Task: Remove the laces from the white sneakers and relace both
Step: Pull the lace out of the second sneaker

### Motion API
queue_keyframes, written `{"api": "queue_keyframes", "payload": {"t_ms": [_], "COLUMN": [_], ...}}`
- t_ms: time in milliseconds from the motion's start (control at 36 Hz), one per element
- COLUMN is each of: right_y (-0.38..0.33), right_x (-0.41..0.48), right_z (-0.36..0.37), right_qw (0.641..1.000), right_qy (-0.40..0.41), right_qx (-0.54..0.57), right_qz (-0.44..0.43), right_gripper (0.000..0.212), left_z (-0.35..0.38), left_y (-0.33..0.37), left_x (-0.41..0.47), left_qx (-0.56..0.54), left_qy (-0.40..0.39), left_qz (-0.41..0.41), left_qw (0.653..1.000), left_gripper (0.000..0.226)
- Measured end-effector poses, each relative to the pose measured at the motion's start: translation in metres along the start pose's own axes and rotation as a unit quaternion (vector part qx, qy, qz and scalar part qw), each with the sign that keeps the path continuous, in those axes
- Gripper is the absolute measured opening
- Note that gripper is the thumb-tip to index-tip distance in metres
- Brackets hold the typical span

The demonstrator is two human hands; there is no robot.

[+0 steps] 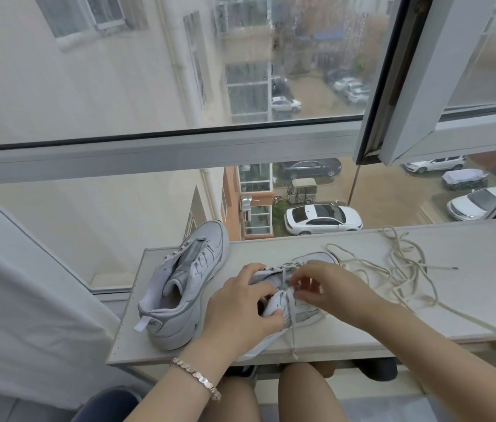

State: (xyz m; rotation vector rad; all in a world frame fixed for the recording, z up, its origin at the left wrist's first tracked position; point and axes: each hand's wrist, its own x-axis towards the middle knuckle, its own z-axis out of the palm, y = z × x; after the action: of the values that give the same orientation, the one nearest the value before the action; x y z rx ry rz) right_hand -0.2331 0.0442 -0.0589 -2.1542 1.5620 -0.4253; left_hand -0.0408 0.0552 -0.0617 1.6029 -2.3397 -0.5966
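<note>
1. Rain-streaked window glass with parked cars far below backs a pale board (271, 251) that serves as the worktop.
2. Left hand (240, 309), a bracelet (196, 376) on its wrist, grips the near sneaker (303, 310) with fingers curled over its collar and tongue.
3. Right hand (332, 287) sits just beside the left, over the same shoe's eyelets. Its fingertips seem to pinch a grey lace (292, 330), though blur leaves the contact uncertain. That lace trails from between the hands to the board's near edge.
4. Left of the left hand, apart from it, the other sneaker (186, 284) lies tilted with its toe toward the window.
5. Right of the right hand, a loose cream lace (405, 269) sprawls in loops across the board.
</note>
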Motion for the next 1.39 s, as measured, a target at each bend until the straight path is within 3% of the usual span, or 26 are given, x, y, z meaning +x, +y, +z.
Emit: {"api": "queue_keyframes", "payload": {"t_ms": [333,556,778,1056,1194,1389], "right_y": [-0.003,0.0,0.003,0.001,-0.002,-0.011], "right_x": [0.019,0.019,0.008,-0.006,-0.008,0.006], "right_z": [-0.019,-0.015,-0.015,-0.006,0.012,0.026], "right_qw": [0.994,0.988,0.99,0.974,0.973,0.949], "right_qy": [-0.093,-0.145,-0.085,0.091,0.2,0.202], "right_qx": [-0.038,-0.012,0.057,-0.039,0.006,0.135], "right_qz": [-0.048,-0.056,-0.093,-0.206,-0.116,0.201], "right_gripper": [0.007,0.01,0.004,0.014,0.01,0.014], "left_z": [-0.003,0.005,0.001,-0.005,-0.006,-0.004], "left_y": [0.0,0.008,0.001,0.002,0.001,0.002], "left_x": [-0.001,0.0,0.005,-0.002,-0.001,0.0], "left_qx": [0.016,0.024,-0.088,-0.017,0.001,0.006], "left_qy": [-0.01,0.101,0.07,0.034,0.027,0.02], "left_qz": [0.021,0.071,0.054,0.097,0.084,0.072], "left_qw": [1.0,0.992,0.992,0.995,0.996,0.997], "left_gripper": [0.026,0.019,0.006,0.019,0.022,0.021]}}
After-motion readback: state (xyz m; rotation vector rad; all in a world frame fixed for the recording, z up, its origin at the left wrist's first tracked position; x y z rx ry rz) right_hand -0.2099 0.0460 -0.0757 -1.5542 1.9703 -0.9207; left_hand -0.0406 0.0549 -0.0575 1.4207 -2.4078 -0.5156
